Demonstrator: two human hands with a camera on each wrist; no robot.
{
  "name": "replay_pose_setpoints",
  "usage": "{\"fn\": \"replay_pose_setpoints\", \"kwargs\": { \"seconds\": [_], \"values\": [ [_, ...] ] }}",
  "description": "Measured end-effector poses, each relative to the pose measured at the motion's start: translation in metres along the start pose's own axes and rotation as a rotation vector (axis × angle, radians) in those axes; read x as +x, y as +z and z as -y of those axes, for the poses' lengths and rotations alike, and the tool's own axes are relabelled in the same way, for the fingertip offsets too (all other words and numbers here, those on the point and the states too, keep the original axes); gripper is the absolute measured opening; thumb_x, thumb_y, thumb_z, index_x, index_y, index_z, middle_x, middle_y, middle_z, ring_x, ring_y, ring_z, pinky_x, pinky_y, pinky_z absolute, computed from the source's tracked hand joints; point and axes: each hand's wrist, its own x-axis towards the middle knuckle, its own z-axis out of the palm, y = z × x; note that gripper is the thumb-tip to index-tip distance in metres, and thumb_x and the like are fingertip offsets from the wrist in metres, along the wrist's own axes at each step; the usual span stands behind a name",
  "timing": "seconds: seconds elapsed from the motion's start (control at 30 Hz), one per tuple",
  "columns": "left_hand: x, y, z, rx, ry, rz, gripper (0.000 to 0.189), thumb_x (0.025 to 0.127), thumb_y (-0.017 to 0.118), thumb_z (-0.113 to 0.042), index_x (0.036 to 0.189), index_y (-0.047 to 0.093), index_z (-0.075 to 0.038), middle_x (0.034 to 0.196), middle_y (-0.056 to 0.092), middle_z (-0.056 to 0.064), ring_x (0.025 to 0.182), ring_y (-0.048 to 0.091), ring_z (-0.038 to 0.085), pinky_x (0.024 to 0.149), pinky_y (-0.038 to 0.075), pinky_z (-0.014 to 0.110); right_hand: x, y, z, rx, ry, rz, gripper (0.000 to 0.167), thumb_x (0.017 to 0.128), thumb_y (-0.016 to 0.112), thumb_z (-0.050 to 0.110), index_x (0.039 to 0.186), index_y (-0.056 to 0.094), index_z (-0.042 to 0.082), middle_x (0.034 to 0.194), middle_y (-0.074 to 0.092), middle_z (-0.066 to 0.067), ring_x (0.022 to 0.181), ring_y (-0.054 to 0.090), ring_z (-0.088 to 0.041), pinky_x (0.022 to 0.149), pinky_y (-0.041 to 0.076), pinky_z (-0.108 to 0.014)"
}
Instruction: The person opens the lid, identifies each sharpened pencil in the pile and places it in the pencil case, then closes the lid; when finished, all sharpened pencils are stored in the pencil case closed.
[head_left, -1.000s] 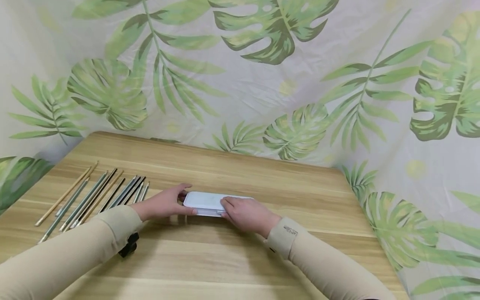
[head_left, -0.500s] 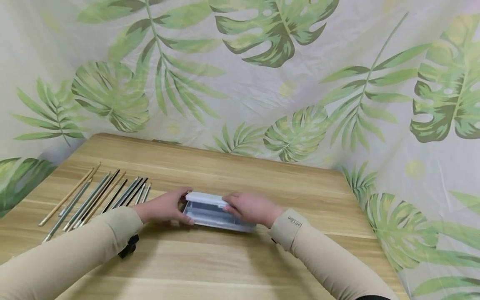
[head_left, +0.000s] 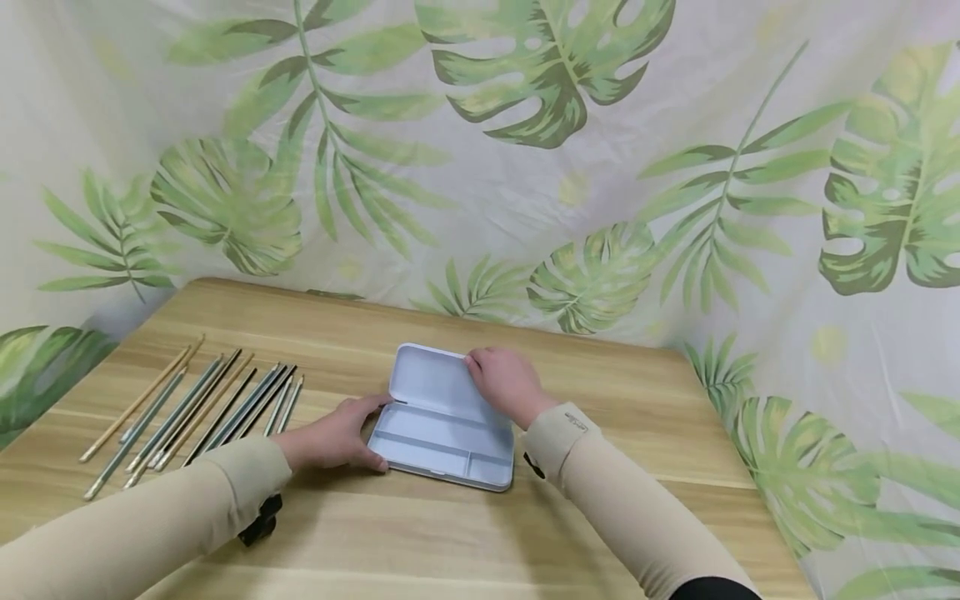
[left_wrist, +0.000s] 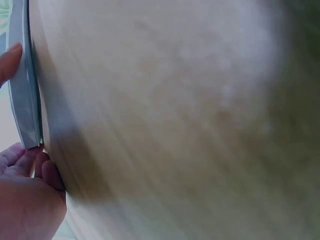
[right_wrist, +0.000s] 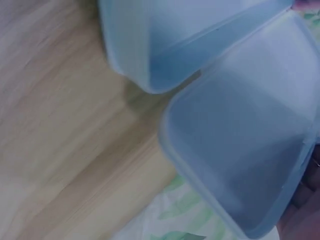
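A pale blue pencil case (head_left: 427, 451) lies on the table in the head view with its lid (head_left: 426, 377) swung up and back. Inside it are a long rear tray and a front tray split by a divider near the right end; I see nothing in them. My left hand (head_left: 339, 433) holds the case's left end, thumb at the front corner and fingers at the back. In the left wrist view that hand (left_wrist: 30, 200) is around the case's end (left_wrist: 22, 100). My right hand (head_left: 508, 383) grips the lid's upper right edge. The lid's inner face (right_wrist: 240, 140) fills much of the right wrist view.
Several pencils (head_left: 217, 404), some wooden-coloured, some black, some grey-green, lie side by side on the table left of my left hand. The wood-grain table (head_left: 600, 383) ends at the back against a leaf-patterned cloth (head_left: 480, 200).
The case was closed or nearly so; my right hand has lifted the lid and swung it up and away, uncovering the compartments. My left hand keeps hold of the left end.
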Motion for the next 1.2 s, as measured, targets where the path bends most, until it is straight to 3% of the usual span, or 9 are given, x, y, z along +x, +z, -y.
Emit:
{"fn": "replay_pose_setpoints", "kwargs": {
  "seconds": [0.17,0.33,0.4,0.47,0.67,0.83,1.0,1.1,1.2],
  "values": [
    [-0.002,0.000,-0.001,0.053,0.004,-0.017,0.102,0.066,0.098,-0.020,0.146,0.043,0.012,0.141,0.051,0.034,0.128,0.047,0.050,0.109,0.036,0.065,0.003,0.004,-0.003,0.107,0.025,0.032,0.037,0.110,0.050,0.028,0.134,0.067,0.006,0.130,0.069,-0.012,0.122,0.064,-0.030,0.104,0.049,-0.044],
    [0.001,0.002,-0.004,0.103,0.026,-0.042,0.099,0.065,0.098,-0.025,0.142,0.047,0.011,0.133,0.058,0.027,0.120,0.052,0.043,0.104,0.042,0.062,-0.032,-0.013,-0.010,0.248,-0.038,-0.058,0.043,0.107,0.055,0.024,0.141,0.058,-0.002,0.139,0.060,-0.022,0.131,0.055,-0.037,0.110,0.043,-0.050],
    [0.001,0.000,-0.006,0.126,0.011,-0.056,0.100,0.065,0.098,-0.027,0.142,0.046,0.011,0.132,0.058,0.027,0.119,0.052,0.043,0.104,0.042,0.062,-0.049,-0.016,-0.014,0.237,-0.072,-0.094,0.038,0.106,0.057,0.022,0.133,0.062,-0.004,0.131,0.063,-0.023,0.124,0.059,-0.039,0.106,0.046,-0.051],
    [-0.001,-0.003,-0.008,0.146,-0.001,-0.072,0.099,0.065,0.098,-0.027,0.141,0.047,0.011,0.131,0.058,0.026,0.119,0.051,0.044,0.103,0.042,0.062,-0.064,-0.013,-0.017,0.178,-0.094,-0.071,0.036,0.105,0.058,0.023,0.126,0.065,-0.006,0.125,0.065,-0.023,0.118,0.061,-0.039,0.103,0.048,-0.051],
    [-0.006,-0.008,-0.009,0.158,-0.016,-0.071,0.097,0.068,0.098,-0.027,0.141,0.046,0.010,0.135,0.056,0.027,0.119,0.050,0.045,0.103,0.041,0.062,-0.098,0.021,-0.021,0.030,-0.073,0.129,0.062,0.105,0.058,0.040,0.137,0.052,-0.013,0.128,0.057,-0.031,0.116,0.059,-0.043,0.102,0.049,-0.052],
    [-0.004,-0.006,-0.010,0.141,0.002,-0.072,0.098,0.069,0.097,-0.025,0.144,0.044,0.010,0.140,0.054,0.029,0.122,0.049,0.046,0.105,0.040,0.062,-0.107,0.037,-0.020,0.034,-0.037,0.147,0.085,0.105,0.052,0.051,0.149,0.032,-0.019,0.146,0.040,-0.041,0.135,0.044,-0.050,0.112,0.039,-0.055],
    [-0.002,-0.005,-0.012,0.101,0.018,-0.055,0.101,0.071,0.095,-0.026,0.147,0.041,0.013,0.145,0.049,0.033,0.129,0.046,0.050,0.109,0.036,0.064,-0.110,0.040,-0.017,-0.005,0.049,0.217,0.091,0.106,0.040,0.060,0.155,0.024,-0.015,0.159,0.029,-0.036,0.147,0.031,-0.047,0.116,0.032,-0.060],
    [-0.005,-0.015,-0.010,0.042,-0.017,-0.051,0.103,0.077,0.091,-0.029,0.152,0.035,0.013,0.149,0.043,0.036,0.134,0.043,0.054,0.110,0.035,0.066,-0.114,0.040,-0.016,-0.025,0.098,0.247,0.092,0.106,0.038,0.062,0.157,0.022,-0.013,0.161,0.025,-0.033,0.149,0.027,-0.046,0.116,0.029,-0.062],
    [-0.012,-0.037,-0.004,-0.028,-0.073,-0.093,0.100,0.086,0.084,-0.032,0.155,0.027,0.013,0.151,0.040,0.036,0.135,0.041,0.054,0.107,0.039,0.066,-0.118,0.041,-0.016,-0.052,0.117,0.250,0.094,0.105,0.037,0.064,0.157,0.022,-0.013,0.162,0.024,-0.034,0.149,0.025,-0.048,0.117,0.027,-0.063]
  ]
}}
